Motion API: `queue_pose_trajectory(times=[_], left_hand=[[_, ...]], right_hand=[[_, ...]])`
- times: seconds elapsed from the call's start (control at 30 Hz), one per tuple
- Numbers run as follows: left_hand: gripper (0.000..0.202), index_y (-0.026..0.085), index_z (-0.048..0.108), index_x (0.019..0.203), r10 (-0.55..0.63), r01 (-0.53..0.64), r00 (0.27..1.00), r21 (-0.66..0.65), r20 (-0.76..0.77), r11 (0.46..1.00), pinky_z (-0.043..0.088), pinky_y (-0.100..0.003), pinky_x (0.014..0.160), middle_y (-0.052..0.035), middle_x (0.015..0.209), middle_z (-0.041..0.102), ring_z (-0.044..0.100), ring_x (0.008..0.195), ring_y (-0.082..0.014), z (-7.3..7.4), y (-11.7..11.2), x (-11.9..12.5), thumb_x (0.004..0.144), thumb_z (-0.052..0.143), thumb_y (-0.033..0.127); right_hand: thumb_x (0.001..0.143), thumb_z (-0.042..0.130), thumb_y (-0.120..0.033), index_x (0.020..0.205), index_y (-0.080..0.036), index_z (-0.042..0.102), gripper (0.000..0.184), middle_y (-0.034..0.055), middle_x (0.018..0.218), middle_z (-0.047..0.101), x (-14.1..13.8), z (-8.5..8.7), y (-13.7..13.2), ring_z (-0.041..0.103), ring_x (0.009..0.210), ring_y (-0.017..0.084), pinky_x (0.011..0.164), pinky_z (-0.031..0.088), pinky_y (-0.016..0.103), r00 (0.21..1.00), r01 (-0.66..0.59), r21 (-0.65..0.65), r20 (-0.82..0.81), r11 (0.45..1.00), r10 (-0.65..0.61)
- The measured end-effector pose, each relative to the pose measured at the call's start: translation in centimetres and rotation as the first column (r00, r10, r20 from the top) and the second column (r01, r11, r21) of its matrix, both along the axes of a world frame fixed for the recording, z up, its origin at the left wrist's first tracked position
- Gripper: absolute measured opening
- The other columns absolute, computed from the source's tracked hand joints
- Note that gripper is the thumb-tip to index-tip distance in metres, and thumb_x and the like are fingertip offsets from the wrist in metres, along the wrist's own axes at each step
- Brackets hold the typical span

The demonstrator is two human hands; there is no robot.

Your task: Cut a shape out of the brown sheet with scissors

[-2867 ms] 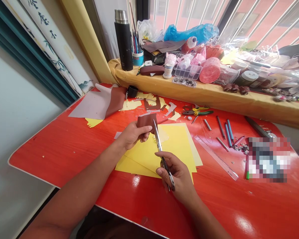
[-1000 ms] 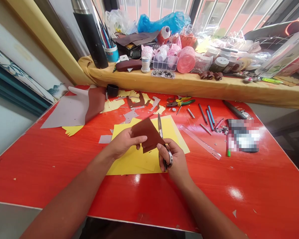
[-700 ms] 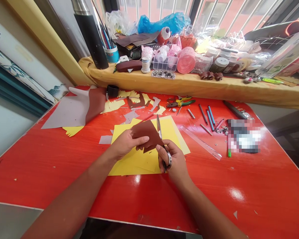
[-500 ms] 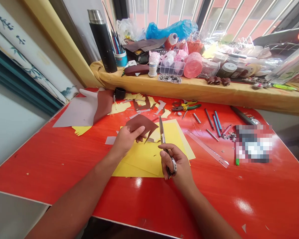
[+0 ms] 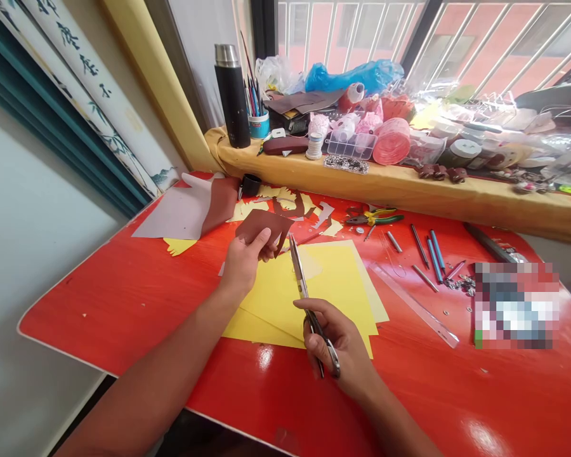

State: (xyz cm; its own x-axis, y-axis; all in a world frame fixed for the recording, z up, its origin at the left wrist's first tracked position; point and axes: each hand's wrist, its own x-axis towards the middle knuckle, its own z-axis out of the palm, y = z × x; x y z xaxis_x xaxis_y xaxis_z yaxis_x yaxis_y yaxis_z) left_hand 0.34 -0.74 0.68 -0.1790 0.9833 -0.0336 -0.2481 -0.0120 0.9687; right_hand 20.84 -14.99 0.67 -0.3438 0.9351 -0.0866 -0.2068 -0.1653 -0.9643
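Note:
Pinched between the thumb and fingers of my left hand point(image 5: 245, 260) is a brown leather-like piece point(image 5: 266, 225), held above the table with a narrow cut strip hanging at its right side. My right hand point(image 5: 335, 339) is closed round the handles of a pair of scissors point(image 5: 297, 263). Their blades point up and away, close together, with the tips just right of the brown piece. Beneath both hands lie yellow sheets point(image 5: 333, 279), overlapping one another on the red table point(image 5: 137, 330).
Larger brown material point(image 5: 171, 209) lies at the back left. Scraps point(image 5: 285, 200) and pliers point(image 5: 374, 217) are at the back. To the right are a clear ruler point(image 5: 419, 308), pen-like tools point(image 5: 435, 251) and a blurred-out object point(image 5: 516, 304). A black flask point(image 5: 232, 101) stands on the crowded sill.
The view has shifted, so the surroundings appear further right. The scissors' tips have come nearer the right edge of the brown piece, which my left hand still holds.

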Motion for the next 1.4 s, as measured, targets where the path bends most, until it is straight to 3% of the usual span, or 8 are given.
queue_pose_trajectory(times=[0.2, 0.47, 0.67, 0.97, 1.4], left_hand=[[0.039, 0.018, 0.074, 0.081, -0.021, 0.021, 1.000, 0.005, 0.013, 1.000, 0.045, -0.028, 0.056, -0.0039, 0.068, 0.074, 0.063, 0.058, -0.0145, 0.4, -0.3, 0.2, 0.081, 0.092, 0.054], [0.037, 0.017, 0.079, 0.087, -0.106, 0.106, 0.994, 0.011, 0.015, 0.994, 0.045, -0.028, 0.056, -0.0040, 0.069, 0.073, 0.065, 0.060, -0.0151, 0.5, -1.0, 0.9, 0.085, 0.091, 0.053], [0.035, 0.018, 0.076, 0.080, -0.153, 0.153, 0.988, 0.019, -0.003, 0.988, 0.045, -0.028, 0.055, -0.0030, 0.064, 0.070, 0.062, 0.056, -0.0141, 0.7, -1.3, 1.0, 0.088, 0.089, 0.050], [0.039, 0.019, 0.072, 0.074, -0.192, 0.192, 0.981, 0.009, -0.019, 0.981, 0.043, -0.028, 0.051, -0.0023, 0.060, 0.068, 0.060, 0.053, -0.0141, 1.8, -1.8, 1.4, 0.081, 0.093, 0.051], [0.044, 0.018, 0.072, 0.069, -0.229, 0.229, 0.973, -0.005, -0.019, 0.973, 0.046, -0.030, 0.052, -0.0066, 0.063, 0.072, 0.062, 0.054, -0.0153, 1.8, -2.1, 1.8, 0.082, 0.091, 0.056]], right_hand=[[0.095, 0.085, -0.073, 0.138, -0.022, 0.072, 0.068, -0.0067, 0.075, 0.056, -0.1, -0.2, -0.1, 0.051, 0.045, 0.008, 0.044, 0.039, 0.023, 0.997, -0.053, -0.022, 0.055, 0.998, 0.054], [0.094, 0.085, -0.075, 0.138, -0.022, 0.071, 0.070, -0.0071, 0.076, 0.055, -0.2, 0.0, -0.1, 0.048, 0.045, 0.008, 0.043, 0.039, 0.023, 0.999, -0.026, -0.036, 0.046, 0.999, 0.028], [0.097, 0.084, -0.072, 0.138, -0.023, 0.072, 0.065, -0.0072, 0.075, 0.055, 0.0, -0.2, 0.0, 0.049, 0.044, 0.008, 0.043, 0.038, 0.023, 0.999, 0.004, -0.007, 0.032, 1.000, -0.004], [0.097, 0.084, -0.070, 0.137, -0.025, 0.072, 0.062, -0.0066, 0.077, 0.056, 0.1, -0.3, 0.1, 0.050, 0.045, 0.009, 0.043, 0.041, 0.022, 0.999, 0.030, 0.006, 0.031, 1.000, -0.030], [0.096, 0.082, -0.074, 0.137, -0.024, 0.071, 0.066, -0.0068, 0.075, 0.056, 0.1, 0.3, 0.2, 0.051, 0.043, 0.010, 0.044, 0.040, 0.026, 0.997, 0.043, -0.004, 0.062, 0.999, -0.043]])
